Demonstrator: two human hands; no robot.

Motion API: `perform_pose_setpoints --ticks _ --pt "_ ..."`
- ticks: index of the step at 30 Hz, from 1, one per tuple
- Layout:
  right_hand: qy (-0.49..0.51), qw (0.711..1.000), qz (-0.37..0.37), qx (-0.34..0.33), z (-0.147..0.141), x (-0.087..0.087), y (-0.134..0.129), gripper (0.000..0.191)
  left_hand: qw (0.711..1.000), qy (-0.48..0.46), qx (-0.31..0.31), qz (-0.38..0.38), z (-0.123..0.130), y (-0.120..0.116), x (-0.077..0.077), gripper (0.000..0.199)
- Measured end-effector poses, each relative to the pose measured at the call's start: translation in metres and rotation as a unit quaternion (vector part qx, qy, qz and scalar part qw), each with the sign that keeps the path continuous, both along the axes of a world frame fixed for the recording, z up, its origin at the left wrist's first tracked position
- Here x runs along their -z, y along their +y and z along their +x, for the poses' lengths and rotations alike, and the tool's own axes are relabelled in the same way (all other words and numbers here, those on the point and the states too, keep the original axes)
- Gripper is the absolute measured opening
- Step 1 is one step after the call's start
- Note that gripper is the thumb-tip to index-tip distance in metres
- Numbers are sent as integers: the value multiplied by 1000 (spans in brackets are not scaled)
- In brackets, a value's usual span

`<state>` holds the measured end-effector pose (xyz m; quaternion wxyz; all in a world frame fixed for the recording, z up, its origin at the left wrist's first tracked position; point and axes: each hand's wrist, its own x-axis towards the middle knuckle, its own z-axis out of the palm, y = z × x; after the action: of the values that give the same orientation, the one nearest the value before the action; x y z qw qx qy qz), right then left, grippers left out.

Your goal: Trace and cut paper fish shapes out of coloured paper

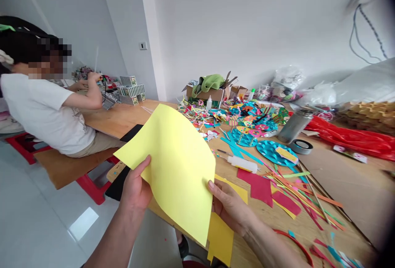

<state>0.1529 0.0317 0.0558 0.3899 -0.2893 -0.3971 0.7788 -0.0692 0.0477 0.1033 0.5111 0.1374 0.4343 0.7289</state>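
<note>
Head view: holding a yellow sheet [175, 165] up in the air, bowed, over the near edge of the table [279, 220]. Pinched at the lower left by left hand [136, 188] and on the right edge by right hand [231, 204], with thumbs on the facing side and fingers closed behind to paper thickness, mostly hidden. Best to grip lightly, close to the margins, and turn both wrists together, so as not to crease the curve. Mind the white bottle [243, 164] and dark red paper [257, 188], inward from that near edge, and the yellow offcut [221, 235] right beside it, below right hand. More room leftward, past the edge, above the floor [40, 218].
</note>
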Motion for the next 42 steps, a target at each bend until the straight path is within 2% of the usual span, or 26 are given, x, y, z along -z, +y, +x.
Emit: perform_pose_setpoints --ticks 2,5,8,10,12,14,15,18,20,23,30,34,39,42 --pt "-14 998 -7 53 3 -2 0 41 1000 24 -15 -4 -3 -4 11 39" --pt "-126 987 4 104 13 5 -1 40 996 76 -4 -36 -8 -13 34 39" --pt "-248 962 19 115 19 21 -5 40 984 172 15 -47 -16 -22 62 36" --pt "-322 942 25 94 21 29 -7 34 969 235 27 -75 -22 -25 79 35" --pt "-445 892 67 49 26 30 -5 24 964 246 35 -94 -25 -26 92 36" --pt "-574 807 135 20 36 27 4 24 970 225 33 -89 -27 -27 97 39" --pt "-625 762 168 26 43 24 10 27 974 211 31 -81 -28 -27 98 41" --pt "-697 684 205 72 64 18 30 32 981 176 42 -73 -30 -29 94 52" --pt "-728 647 215 68 73 19 39 35 982 161 44 -84 -33 -30 89 60" --pt "-756 611 231 38 73 20 40 39 986 137 20 -97 -38 -32 82 68" --pt "-796 548 259 -16 56 12 12 41 987 121 -22 -104 -49 -34 76 65" --pt "-801 526 282 -57 54 10 1 47 987 113 -32 -106 -57 -31 75 60" --pt "-811 507 291 -28 57 17 12 51 987 101 -54 -115 -63 -26 73 52" --pt "-805 506 311 -19 42 23 27 42 988 102 -50 -109 -64 -26 74 52"
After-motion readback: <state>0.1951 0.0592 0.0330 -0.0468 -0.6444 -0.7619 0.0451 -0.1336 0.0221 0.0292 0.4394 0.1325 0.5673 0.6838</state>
